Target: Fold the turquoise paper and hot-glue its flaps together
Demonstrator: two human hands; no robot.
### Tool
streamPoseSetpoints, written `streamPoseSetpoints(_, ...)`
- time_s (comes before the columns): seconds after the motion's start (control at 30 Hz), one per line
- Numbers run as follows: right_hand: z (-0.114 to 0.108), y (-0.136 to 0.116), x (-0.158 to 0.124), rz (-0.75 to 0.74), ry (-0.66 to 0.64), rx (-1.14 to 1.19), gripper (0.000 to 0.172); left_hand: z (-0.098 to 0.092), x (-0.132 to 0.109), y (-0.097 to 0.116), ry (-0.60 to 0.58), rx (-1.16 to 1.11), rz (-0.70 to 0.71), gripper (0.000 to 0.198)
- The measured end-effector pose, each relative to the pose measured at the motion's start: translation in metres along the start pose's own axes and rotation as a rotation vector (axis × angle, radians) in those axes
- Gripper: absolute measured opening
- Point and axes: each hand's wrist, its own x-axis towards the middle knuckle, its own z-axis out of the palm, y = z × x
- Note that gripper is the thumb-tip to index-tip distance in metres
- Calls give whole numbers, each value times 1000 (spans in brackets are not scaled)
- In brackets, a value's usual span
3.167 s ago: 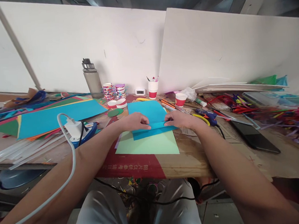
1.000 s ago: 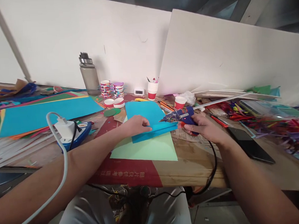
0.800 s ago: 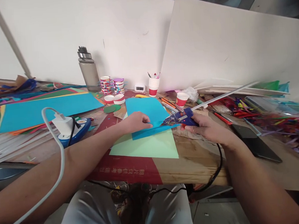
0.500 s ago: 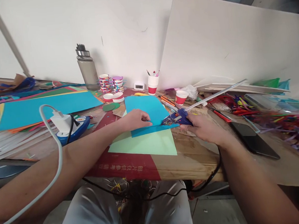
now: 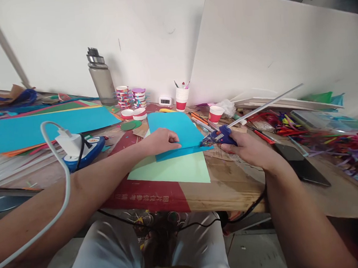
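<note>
My right hand (image 5: 249, 149) is closed round the handle of a blue hot glue gun (image 5: 220, 136), and a long clear glue stick (image 5: 265, 104) juts from its back. The gun's nozzle is at the right end of the folded strip along the near side of a blue paper sheet (image 5: 174, 128). Fingers curled, my left hand (image 5: 164, 141) rests on that sheet and pinches at the fold. Under the blue paper lies a pale green sheet (image 5: 175, 170).
Nearby are a power adapter (image 5: 73, 144) with a white cable, a bottle (image 5: 102, 82), stacked paper rings (image 5: 139, 98), a cup of pens (image 5: 182, 99), another paper cup (image 5: 215, 114), a small clock (image 5: 165, 101) and a black phone (image 5: 302, 165). Colourful pipe cleaners (image 5: 346, 140) lie right.
My right hand has moved the glue gun slightly to the right along the paper's fold. My left hand stays at about the same spot on the sheet. The view has shifted slightly.
</note>
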Motion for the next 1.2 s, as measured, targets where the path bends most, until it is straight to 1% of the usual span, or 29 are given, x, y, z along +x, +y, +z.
streamPoseSetpoints(0.1,4,-8,1,-23,7,15,25,1,1,-1,1,1,1,29)
streamPoseSetpoints(0.17,3,-8,1,-8,12,5,24,1,1,-2,8,1,-4,30)
streamPoseSetpoints(0.33,-7,7,-2,85,24,1,24,-1,1,-3,11,2,-23,30)
streamPoseSetpoints(0.43,-9,11,-4,113,45,-16,23,-1,2,-3,-1,-4,-30,30)
streamPoseSetpoints(0.57,-7,10,-4,91,52,-14,23,-1,2,-3,-15,-6,-33,33)
streamPoseSetpoints(0.7,-8,9,-4,67,-7,39,26,-1,2,-1,-25,-13,-41,33)
streamPoseSetpoints(0.77,-10,9,-5,79,-8,53,26,-1,1,0,-33,-20,-35,32)
streamPoseSetpoints(0.9,-12,11,-6,144,34,-6,26,0,1,-1,-45,17,46,30)
streamPoseSetpoints(1.0,-15,15,-6,129,11,-36,29,2,2,-3,-41,48,90,27)
streamPoseSetpoints(1.1,-16,18,-5,112,-3,-43,32,3,2,-4,-30,41,68,29)
streamPoseSetpoints(1.2,-16,20,-5,99,15,-70,33,3,3,-4,-28,18,37,30)
